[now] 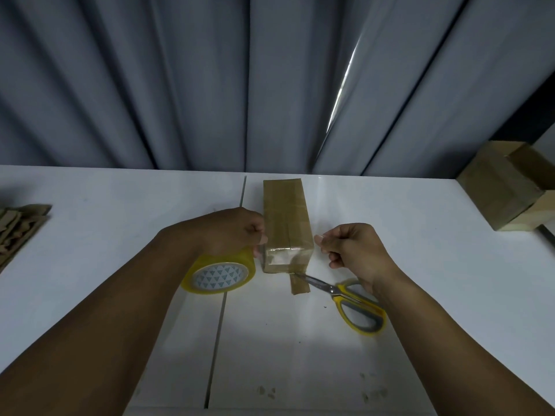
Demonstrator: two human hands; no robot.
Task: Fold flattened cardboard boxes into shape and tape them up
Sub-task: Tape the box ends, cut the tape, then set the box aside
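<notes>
Partly, the right hand [356,250] covers the scissors [342,295]; left hand [234,232] grips tape roll [222,277].

The roll of yellow-tinted clear tape [220,276] in my left hand [231,232] has a white core face printed with small teal triangles. My long brown cardboard box [286,217] carries a glossy clear strip of tape [282,255] across its near end. The steel scissors [357,307] have yellow handles with grey inner grips and silver blades. The flat white table [120,205] sits before a grey-blue pleated curtain [180,85]. The stack of flattened cardboard [18,229] is brown; the folded cardboard boxes at the right [504,187] are brown and paler tan.
</notes>
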